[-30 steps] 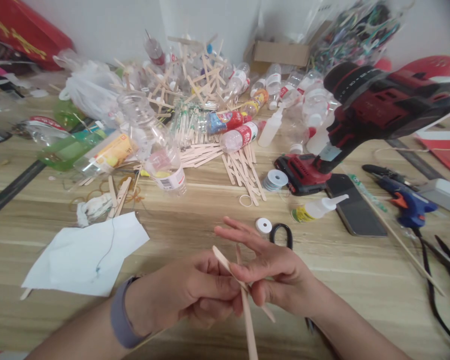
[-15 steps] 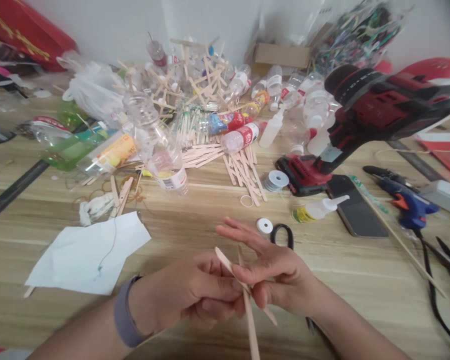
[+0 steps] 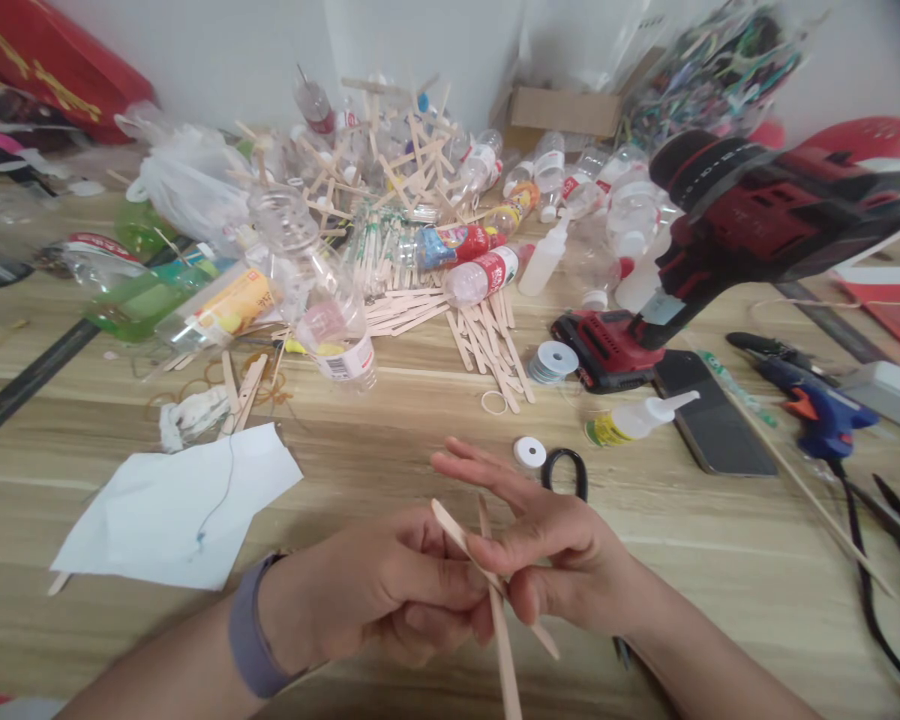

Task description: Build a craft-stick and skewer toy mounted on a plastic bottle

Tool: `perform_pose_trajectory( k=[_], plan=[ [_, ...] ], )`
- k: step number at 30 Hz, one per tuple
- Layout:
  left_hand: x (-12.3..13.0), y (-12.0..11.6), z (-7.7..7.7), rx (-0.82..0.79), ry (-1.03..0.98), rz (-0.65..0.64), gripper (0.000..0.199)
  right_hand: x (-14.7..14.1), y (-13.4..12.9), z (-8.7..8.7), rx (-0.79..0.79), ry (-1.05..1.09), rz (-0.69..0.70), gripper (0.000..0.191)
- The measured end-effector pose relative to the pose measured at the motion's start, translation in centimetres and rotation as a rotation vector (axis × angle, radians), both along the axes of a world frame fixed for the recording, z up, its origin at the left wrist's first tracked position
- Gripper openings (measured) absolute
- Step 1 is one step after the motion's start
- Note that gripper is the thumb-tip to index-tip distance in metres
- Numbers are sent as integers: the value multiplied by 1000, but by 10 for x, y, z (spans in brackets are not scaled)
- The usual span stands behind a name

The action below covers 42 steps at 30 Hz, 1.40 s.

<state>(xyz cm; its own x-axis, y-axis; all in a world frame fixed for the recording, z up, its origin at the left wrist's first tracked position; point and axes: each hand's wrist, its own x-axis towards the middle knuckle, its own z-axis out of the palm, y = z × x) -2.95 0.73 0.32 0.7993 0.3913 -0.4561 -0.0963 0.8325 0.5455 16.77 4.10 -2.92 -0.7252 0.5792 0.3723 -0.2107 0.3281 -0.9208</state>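
Two flat wooden sticks cross each other at the bottom centre. The upper stick (image 3: 504,640) slants from upper left down to the bottom edge; the other stick (image 3: 546,640) passes beneath it. My left hand (image 3: 397,580), with a purple band at the wrist, pinches the sticks near the crossing. My right hand (image 3: 547,550) grips them from the other side between thumb and a finger, with its other fingers stretched out to the left. The exact contact at the crossing is partly hidden by the fingertips.
Black-handled scissors (image 3: 565,472) lie partly under my right hand, beside a white spool (image 3: 529,452). A glue bottle (image 3: 637,420), phone (image 3: 712,415), red drill (image 3: 757,210) and glue gun (image 3: 825,410) stand or lie rightward. White paper (image 3: 172,510) is left; bottles and loose sticks (image 3: 487,350) are behind.
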Motion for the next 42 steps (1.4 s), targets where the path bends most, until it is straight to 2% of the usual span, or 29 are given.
perform_pose_trajectory(
  k=[4,13,18,22,30,34,42],
  plan=[
    [0,0,0,3,26,-8,43,0,0,0,-1,3,-1,40],
    [0,0,-1,-2,-12,8,37,0,1,-5,4,23,10,40],
    [2,-2,-7,39,-10,58,36,9,3,-6,27,-66,-48,36],
    [3,-3,-6,42,-4,41,38,12,4,-5,-28,-75,-45,35],
    [2,-3,-9,11,48,103,32,10,1,-11,-129,-54,-66,33],
    [2,-2,-13,41,16,142,30,10,1,-10,-118,-46,-64,32],
    [3,-1,-13,50,22,124,37,7,0,-6,-25,-70,-89,34]
  ],
)
